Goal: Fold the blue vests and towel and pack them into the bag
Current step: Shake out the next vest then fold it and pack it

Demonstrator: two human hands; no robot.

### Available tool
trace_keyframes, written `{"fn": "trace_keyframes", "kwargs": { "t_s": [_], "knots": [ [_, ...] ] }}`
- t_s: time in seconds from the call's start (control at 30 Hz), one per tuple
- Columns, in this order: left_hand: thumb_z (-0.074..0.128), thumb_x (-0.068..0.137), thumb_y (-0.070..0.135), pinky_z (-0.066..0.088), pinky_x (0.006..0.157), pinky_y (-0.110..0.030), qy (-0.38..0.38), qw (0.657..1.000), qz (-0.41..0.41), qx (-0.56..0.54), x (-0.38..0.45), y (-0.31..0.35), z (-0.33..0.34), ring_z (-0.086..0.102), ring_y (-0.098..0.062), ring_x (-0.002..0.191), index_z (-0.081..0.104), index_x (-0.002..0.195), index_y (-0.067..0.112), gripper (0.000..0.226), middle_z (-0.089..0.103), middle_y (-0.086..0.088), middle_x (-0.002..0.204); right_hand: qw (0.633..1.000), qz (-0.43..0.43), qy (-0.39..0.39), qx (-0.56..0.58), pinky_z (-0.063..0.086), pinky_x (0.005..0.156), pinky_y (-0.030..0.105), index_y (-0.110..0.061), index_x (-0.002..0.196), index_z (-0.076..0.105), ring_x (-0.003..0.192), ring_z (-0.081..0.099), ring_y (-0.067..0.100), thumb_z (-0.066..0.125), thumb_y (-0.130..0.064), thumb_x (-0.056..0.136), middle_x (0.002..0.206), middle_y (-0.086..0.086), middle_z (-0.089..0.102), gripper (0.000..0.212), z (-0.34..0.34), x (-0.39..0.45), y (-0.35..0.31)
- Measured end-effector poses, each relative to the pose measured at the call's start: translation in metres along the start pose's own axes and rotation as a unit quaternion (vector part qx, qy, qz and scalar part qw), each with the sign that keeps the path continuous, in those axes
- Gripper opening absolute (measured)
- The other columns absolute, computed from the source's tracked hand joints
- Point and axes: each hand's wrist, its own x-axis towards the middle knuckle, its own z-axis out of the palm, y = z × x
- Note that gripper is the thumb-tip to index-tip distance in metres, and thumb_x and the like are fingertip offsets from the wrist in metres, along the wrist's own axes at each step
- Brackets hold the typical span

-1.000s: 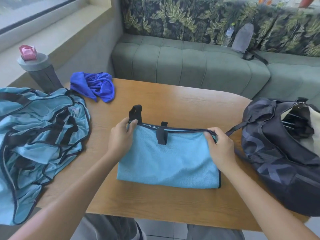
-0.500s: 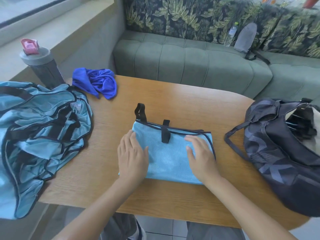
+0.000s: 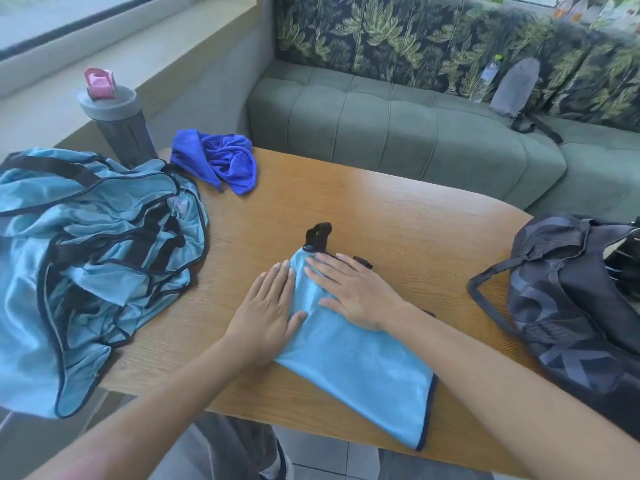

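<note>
One heap of blue vests point(image 3: 86, 258) lies unfolded at the desk's point(image 3: 398, 216) left, with the dark-blue towel point(image 3: 221, 161) crumpled behind it. My left hand point(image 3: 266, 306) and right hand point(image 3: 353, 292), fingers spread flat, press a folded vest point(image 3: 363, 372) mid-desk. I judge nothing packed yet; the bag point(image 3: 568, 317) waits at right.

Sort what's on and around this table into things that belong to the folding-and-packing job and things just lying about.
Belongs to the job:
folded light blue vest, under left hand and right hand
pile of light blue vests
dark blue towel
dark bag

Just lying about:
grey bottle
clear water bottle
grey pouch
</note>
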Motion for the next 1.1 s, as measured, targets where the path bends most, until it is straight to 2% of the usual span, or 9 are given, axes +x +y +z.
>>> {"fn": "trace_keyframes", "kwargs": {
  "t_s": [0.1, 0.23, 0.43, 0.5, 0.57, 0.67, 0.83, 0.97, 1.1],
  "knots": [
    [0.003, 0.104, 0.063, 0.001, 0.125, -0.038, -0.014, 0.998, 0.066, -0.003, 0.011, -0.019, -0.005, 0.002, -0.024, 0.158, 0.013, 0.161, 0.004, 0.083, 0.007, -0.012, 0.17, 1.0, 0.019, -0.011, -0.003, 0.0, 0.126, 0.035, -0.023, 0.163, 0.007, 0.155, -0.01, 0.008, 0.024, -0.055, 0.107, 0.17, -0.008, -0.003, 0.067, 0.0, -0.013, 0.016],
    [0.011, 0.103, 0.062, 0.002, 0.126, -0.039, -0.033, 0.992, 0.121, -0.001, 0.033, -0.038, -0.008, -0.007, -0.017, 0.158, 0.003, 0.164, 0.013, 0.078, -0.002, -0.004, 0.171, 0.995, 0.085, -0.02, 0.038, 0.001, 0.126, 0.037, -0.023, 0.163, 0.002, 0.154, -0.016, 0.006, 0.018, -0.058, 0.106, 0.169, -0.013, -0.006, 0.068, 0.007, -0.032, 0.014],
    [0.009, 0.103, 0.064, -0.005, 0.127, -0.038, -0.036, 0.981, 0.184, 0.042, 0.071, -0.051, -0.013, -0.013, -0.016, 0.157, -0.01, 0.163, 0.027, 0.072, -0.008, 0.0, 0.171, 0.972, 0.211, -0.009, 0.099, 0.003, 0.127, 0.039, -0.02, 0.163, 0.005, 0.155, -0.009, 0.012, 0.021, -0.054, 0.106, 0.17, -0.008, -0.002, 0.069, 0.013, -0.043, -0.014],
    [0.013, 0.104, 0.062, -0.007, 0.126, -0.037, -0.036, 0.976, 0.208, 0.052, 0.08, -0.053, -0.013, -0.012, -0.016, 0.157, -0.01, 0.163, 0.028, 0.071, -0.007, 0.001, 0.172, 0.97, 0.231, -0.012, 0.082, 0.003, 0.127, 0.039, -0.016, 0.163, 0.012, 0.156, -0.002, 0.016, 0.023, -0.053, 0.106, 0.17, -0.003, 0.006, 0.069, 0.008, -0.042, -0.021],
    [0.012, 0.104, 0.062, -0.01, 0.124, -0.035, -0.035, 0.973, 0.221, 0.057, 0.085, -0.054, -0.014, -0.013, -0.017, 0.157, -0.01, 0.163, 0.03, 0.071, -0.008, 0.003, 0.171, 0.973, 0.225, 0.034, 0.032, 0.013, 0.124, 0.041, -0.008, 0.155, 0.035, 0.153, 0.018, 0.024, 0.032, -0.048, 0.103, 0.162, 0.007, 0.031, 0.066, 0.002, -0.038, -0.024],
    [0.009, 0.103, 0.062, -0.01, 0.124, -0.035, -0.045, 0.969, 0.234, 0.064, 0.094, -0.056, -0.015, -0.016, -0.016, 0.156, -0.014, 0.161, 0.032, 0.07, -0.014, 0.004, 0.17, 0.982, 0.158, 0.102, -0.035, 0.025, 0.118, 0.041, -0.003, 0.141, 0.052, 0.145, 0.037, 0.028, 0.046, -0.04, 0.096, 0.15, 0.011, 0.049, 0.059, -0.001, -0.026, -0.019],
    [0.015, 0.105, 0.06, 0.001, 0.127, -0.039, -0.046, 0.96, 0.262, 0.086, 0.111, -0.064, -0.015, -0.012, -0.018, 0.157, -0.011, 0.162, 0.03, 0.07, -0.013, 0.003, 0.171, 0.988, 0.141, 0.027, -0.059, 0.016, 0.125, 0.042, -0.007, 0.157, 0.033, 0.155, 0.019, 0.021, 0.035, -0.055, 0.1, 0.166, 0.008, 0.026, 0.074, 0.004, -0.009, 0.01],
    [0.006, 0.103, 0.061, 0.001, 0.128, -0.041, -0.052, 0.954, 0.268, 0.124, 0.125, -0.066, -0.019, -0.014, -0.019, 0.157, -0.015, 0.162, 0.027, 0.071, -0.018, 0.002, 0.17, 0.987, 0.16, -0.019, 0.016, 0.005, 0.127, 0.039, -0.015, 0.163, 0.007, 0.156, -0.007, 0.015, 0.028, -0.058, 0.104, 0.171, 0.001, -0.006, 0.076, 0.003, -0.005, 0.024],
    [-0.003, 0.097, 0.063, 0.0, 0.128, -0.042, -0.063, 0.956, 0.248, 0.147, 0.127, -0.063, -0.026, -0.016, -0.022, 0.157, -0.013, 0.162, 0.029, 0.074, -0.02, -0.002, 0.169, 0.978, 0.18, -0.04, 0.094, 0.0, 0.126, 0.038, -0.016, 0.163, 0.003, 0.155, -0.013, 0.01, 0.027, -0.058, 0.105, 0.17, -0.002, -0.013, 0.076, 0.007, -0.003, 0.024]
  ]
}}
